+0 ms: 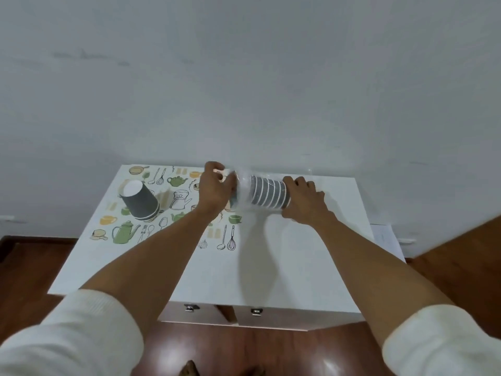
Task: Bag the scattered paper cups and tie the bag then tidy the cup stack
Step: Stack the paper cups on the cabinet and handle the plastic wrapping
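The room is evenly lit and fairly bright, with soft, cool light from above. My arms and the clear bag (244, 195) cast a pale grey shadow on the white table (311, 253), running toward me from between my hands. The wooden floor (244, 346) near me shows whitish glare patches (one streak at the right). The wide lens bends the table edges outward. My sleeves (73, 335) at the near corners look soft and smeared, and the whole frame is slightly hazy.
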### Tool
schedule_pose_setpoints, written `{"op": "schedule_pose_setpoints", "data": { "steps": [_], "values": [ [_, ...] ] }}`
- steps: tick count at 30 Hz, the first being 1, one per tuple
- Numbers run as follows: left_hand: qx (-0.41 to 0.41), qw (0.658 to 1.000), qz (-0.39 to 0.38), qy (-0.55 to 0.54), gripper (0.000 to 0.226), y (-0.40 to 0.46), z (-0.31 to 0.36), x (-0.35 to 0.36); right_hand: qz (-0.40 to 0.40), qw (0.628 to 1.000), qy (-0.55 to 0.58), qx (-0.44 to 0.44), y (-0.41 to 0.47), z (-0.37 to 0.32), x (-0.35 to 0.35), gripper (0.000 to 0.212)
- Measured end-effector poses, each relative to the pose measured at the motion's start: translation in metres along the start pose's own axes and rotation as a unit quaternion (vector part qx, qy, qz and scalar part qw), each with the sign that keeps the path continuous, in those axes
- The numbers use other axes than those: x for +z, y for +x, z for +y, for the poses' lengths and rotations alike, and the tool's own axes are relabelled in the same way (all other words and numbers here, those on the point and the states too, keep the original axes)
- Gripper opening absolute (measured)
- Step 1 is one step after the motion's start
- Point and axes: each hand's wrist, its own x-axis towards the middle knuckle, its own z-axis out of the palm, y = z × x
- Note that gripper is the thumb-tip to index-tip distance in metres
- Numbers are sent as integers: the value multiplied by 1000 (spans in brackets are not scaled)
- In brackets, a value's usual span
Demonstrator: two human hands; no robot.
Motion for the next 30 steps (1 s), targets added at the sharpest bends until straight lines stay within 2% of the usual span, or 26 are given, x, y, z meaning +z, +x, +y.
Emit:
{"op": "schedule_pose_setpoints", "data": {
  "steps": [3, 5, 7, 11, 16, 19, 21, 22, 23, 24, 25, 26, 27, 30],
  "values": [
    [-42, 997, -19, -64, 19, 7, 8, -11, 33, 998, 46, -10, 2, -15, -11, 80],
    [-47, 992, -81, -89, 29, 15, 14, -27, 62, 996, 53, -23, 4, -29, -21, 80],
    [-55, 983, -141, -106, 30, 26, 18, -46, 87, 994, 58, -32, 10, -42, -31, 82],
    [-63, 975, -183, -110, 33, 48, 19, -77, 108, 992, 42, -53, 24, -58, -40, 91],
    [-83, 973, -202, -77, 27, 55, 17, -100, 82, 997, -11, -7, 33, -75, -49, 55],
    [-103, 973, -193, -71, 23, 57, 11, -103, 67, 996, -42, 37, 30, -84, -52, 48],
    [-107, 973, -190, -69, 24, 59, 7, -104, 50, 988, -119, 86, 27, -86, -54, 57],
    [-108, 973, -193, -64, 25, 58, 7, -106, 44, 982, -159, 93, 27, -87, -54, 75],
    [-107, 973, -194, -62, 28, 60, 4, -107, 36, 983, -170, 66, 29, -90, -55, 99],
    [-107, 972, -199, -58, 31, 61, 2, -108, 34, 988, -153, 0, 31, -95, -56, 118],
    [-109, 971, -204, -58, 31, 62, 0, -108, 36, 987, -132, -82, 32, -103, -58, 128],
    [-109, 970, -210, -60, 29, 60, 1, -108, 37, 982, -113, -147, 33, -113, -59, 130],
    [-105, 969, -214, -62, 28, 60, 1, -107, 33, 979, -97, -176, 35, -121, -59, 129],
    [-91, 970, -217, -55, 24, 51, 11, -110, 27, 988, -52, -144, 38, -133, -53, 119]
  ]
}}
